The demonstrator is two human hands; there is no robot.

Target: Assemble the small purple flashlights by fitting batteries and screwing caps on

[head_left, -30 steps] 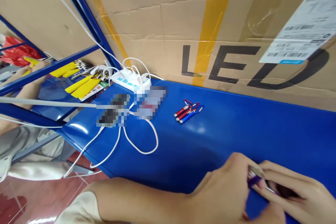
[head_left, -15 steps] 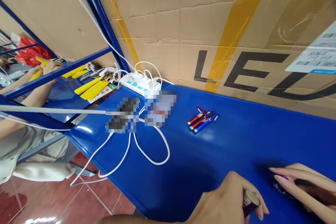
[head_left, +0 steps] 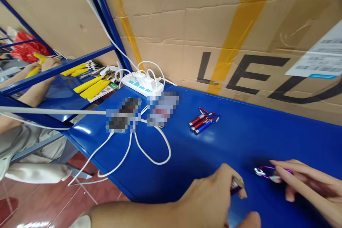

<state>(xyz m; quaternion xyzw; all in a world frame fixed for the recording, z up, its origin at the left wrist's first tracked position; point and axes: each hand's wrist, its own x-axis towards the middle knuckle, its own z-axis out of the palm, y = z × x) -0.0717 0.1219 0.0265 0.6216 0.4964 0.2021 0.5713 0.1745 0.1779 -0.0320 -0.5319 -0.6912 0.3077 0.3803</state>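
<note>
My left hand [head_left: 205,197] is closed round a small dark purple flashlight body [head_left: 236,186], its metal end showing by the fingers. To its right, my right hand [head_left: 310,181] pinches a purple carabiner [head_left: 267,175] between thumb and fingers, a shiny metal piece at its left tip. The two parts are held apart just over the blue table [head_left: 299,131]. Farther back lie two red keychain flashlights [head_left: 199,124] and a blue keychain flashlight [head_left: 203,128] side by side, each with a carabiner clip.
A white power strip [head_left: 139,84] with plugged chargers stands at the back. White cables [head_left: 162,160] loop round two blurred phones [head_left: 123,114]. A large cardboard box [head_left: 165,25] rises behind. Beyond the blue frame [head_left: 107,17], another person's hand [head_left: 49,65] holds a yellow thing.
Both hands have moved a little left and the right one upward. More of the purple carabiner shows in the right hand. The flashlight body stays in the left hand.
</note>
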